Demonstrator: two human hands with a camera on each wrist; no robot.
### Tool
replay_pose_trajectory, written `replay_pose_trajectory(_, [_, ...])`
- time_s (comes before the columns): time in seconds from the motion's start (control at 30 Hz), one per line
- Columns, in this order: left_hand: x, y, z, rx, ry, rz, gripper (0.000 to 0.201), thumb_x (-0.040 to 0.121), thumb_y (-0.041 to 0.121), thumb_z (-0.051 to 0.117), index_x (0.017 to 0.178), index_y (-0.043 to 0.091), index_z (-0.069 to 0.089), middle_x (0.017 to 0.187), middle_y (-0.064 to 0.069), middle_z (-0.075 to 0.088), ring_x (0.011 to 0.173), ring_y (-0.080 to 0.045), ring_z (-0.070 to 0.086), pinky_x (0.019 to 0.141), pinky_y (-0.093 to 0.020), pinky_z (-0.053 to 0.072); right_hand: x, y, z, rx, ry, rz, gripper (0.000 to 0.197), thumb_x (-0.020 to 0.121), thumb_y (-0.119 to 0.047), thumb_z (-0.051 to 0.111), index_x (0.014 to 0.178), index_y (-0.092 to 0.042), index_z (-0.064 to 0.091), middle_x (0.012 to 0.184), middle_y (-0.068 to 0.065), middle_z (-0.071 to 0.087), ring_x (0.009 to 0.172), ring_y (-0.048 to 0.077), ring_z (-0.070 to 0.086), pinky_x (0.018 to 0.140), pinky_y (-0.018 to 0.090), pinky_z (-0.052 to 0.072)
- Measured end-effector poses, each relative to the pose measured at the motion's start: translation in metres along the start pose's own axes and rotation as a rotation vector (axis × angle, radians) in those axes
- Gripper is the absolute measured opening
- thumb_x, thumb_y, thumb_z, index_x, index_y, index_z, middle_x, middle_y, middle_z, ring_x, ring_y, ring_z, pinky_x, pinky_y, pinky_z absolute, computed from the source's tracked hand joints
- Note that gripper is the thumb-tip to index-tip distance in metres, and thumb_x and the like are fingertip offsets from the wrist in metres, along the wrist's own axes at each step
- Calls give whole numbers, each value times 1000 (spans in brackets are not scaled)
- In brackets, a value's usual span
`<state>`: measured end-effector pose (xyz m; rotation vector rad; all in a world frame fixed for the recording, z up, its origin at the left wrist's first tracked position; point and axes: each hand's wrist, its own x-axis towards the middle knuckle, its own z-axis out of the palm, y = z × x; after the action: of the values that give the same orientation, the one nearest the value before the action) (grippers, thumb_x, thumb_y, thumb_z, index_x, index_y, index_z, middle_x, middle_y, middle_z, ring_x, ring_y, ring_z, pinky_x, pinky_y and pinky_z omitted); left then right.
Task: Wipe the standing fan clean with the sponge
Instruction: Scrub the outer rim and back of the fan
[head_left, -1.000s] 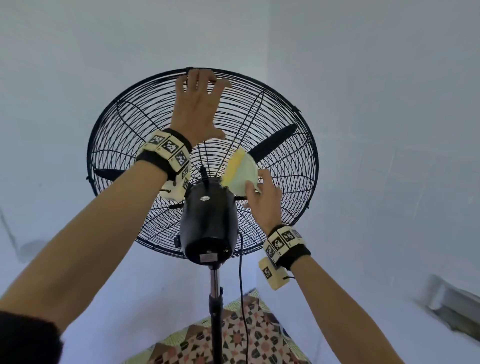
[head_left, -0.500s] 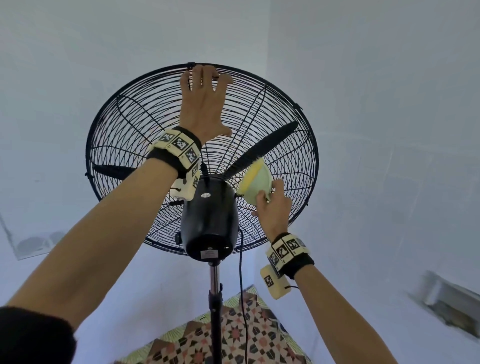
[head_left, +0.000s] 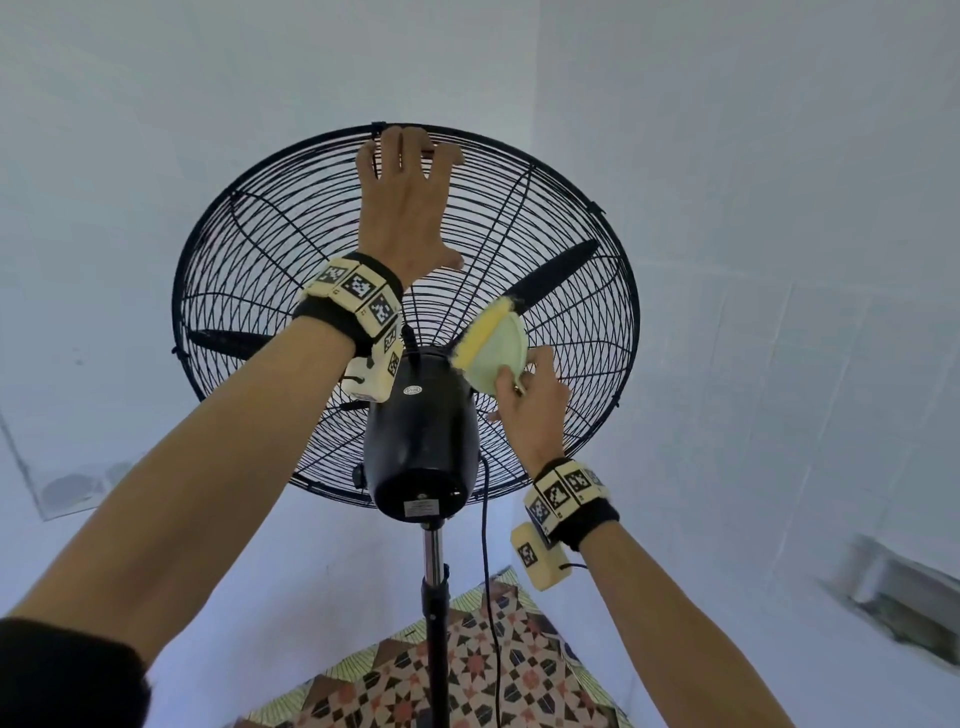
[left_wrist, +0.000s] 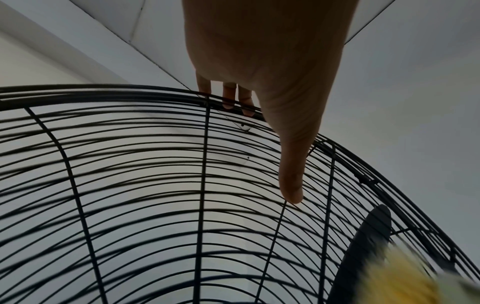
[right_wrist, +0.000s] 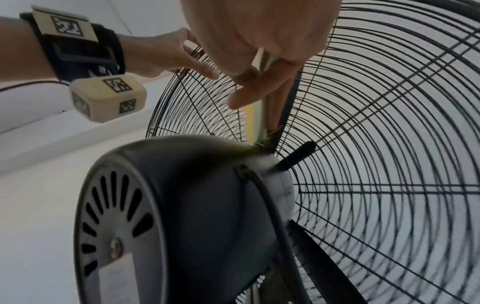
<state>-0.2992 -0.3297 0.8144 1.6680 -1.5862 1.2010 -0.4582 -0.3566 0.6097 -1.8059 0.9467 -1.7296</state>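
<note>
Yellow-and-green sponge (head_left: 493, 347), bent in right hand (head_left: 535, 402), against black wire fan (head_left: 249, 249) grille.

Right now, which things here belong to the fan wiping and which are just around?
For the job: black wire-caged standing fan; yellow-green sponge; right hand gripping it; left hand steadying the cage rim.
Just around: patterned floor mat; metal wall vent.

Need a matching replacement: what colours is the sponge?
The sponge is pale green with a yellow layer, clearest in the head view.
</note>
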Motion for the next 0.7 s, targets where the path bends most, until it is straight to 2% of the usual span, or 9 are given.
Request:
replay_pose_trajectory(0.07, [-1,0,0,10,5,5,108,56,61,92,141,22,39,143,-18,43,137,-41,37,114,-60,29,5,-13,2,29,-56,-35,15,104,-23,56,108,-20,41,102,15,67,75,19,73,50,40,62])
replay_pose_trajectory(0.13, [-1,0,0,15,12,11,107,56,61,91,141,22,39,142,-18,43,136,-41,38,114,-59,30,9,-19,3,-10,-39,-27,15,105,-22,55,108,-17,42,106,16,65,75,19,72,49,40,61])
replay_pose_trajectory(0.23, [-1,0,-1,8,8,7,106,55,57,93,140,21,40,140,-17,44,134,-41,39,113,-58,30,8,-12,-1,-87,59,95,14,104,-18,54,109,-14,42,108,17,58,73,18,67,47,33,60])
replay_pose_trajectory(0.3, [0,2,-2,7,-4,1,106,55,56,93,140,20,40,140,-17,43,134,-41,39,114,-59,29,9,-9,-8,-128,80,155,15,102,-16,55,109,-13,43,110,18,59,70,17,66,47,35,61])
replay_pose_trajectory(0.37, [1,4,-3,7,-8,0,107,55,56,93,140,19,40,141,-18,43,134,-41,39,114,-59,29,12,-15,-14,-116,35,99,16,101,-16,57,107,-14,43,110,17,61,73,24,70,48,36,61])
replay_pose_trajectory(0.43, [0,5,-2,5,7,6,107,54,56,93,139,19,41,140,-18,44,134,-42,39,113,-60,29,14,-27,-16,-87,-27,-23,16,102,-20,57,107,-17,42,104,12,62,77,25,73,49,38,62])
replay_pose_trajectory(0.5, [-1,6,-1,4,24,17,106,54,56,93,138,19,41,139,-18,44,133,-42,40,113,-60,29,17,-35,-15,-118,-39,-77,16,103,-23,56,109,-17,43,100,8,59,81,27,72,48,40,61])
replay_pose_trajectory(0.63, [-1,8,-3,7,15,19,106,53,55,94,138,19,41,139,-18,44,133,-41,40,113,-60,30,19,-31,-20,-255,68,101,17,103,-19,54,112,-15,41,104,16,57,86,38,70,57,46,63])
replay_pose_trajectory(0.7, [-1,9,-5,8,6,12,106,53,54,94,138,19,41,139,-18,44,133,-41,40,113,-61,30,19,-31,-26,-303,78,141,17,102,-17,54,112,-11,41,107,21,60,87,38,70,61,47,64])
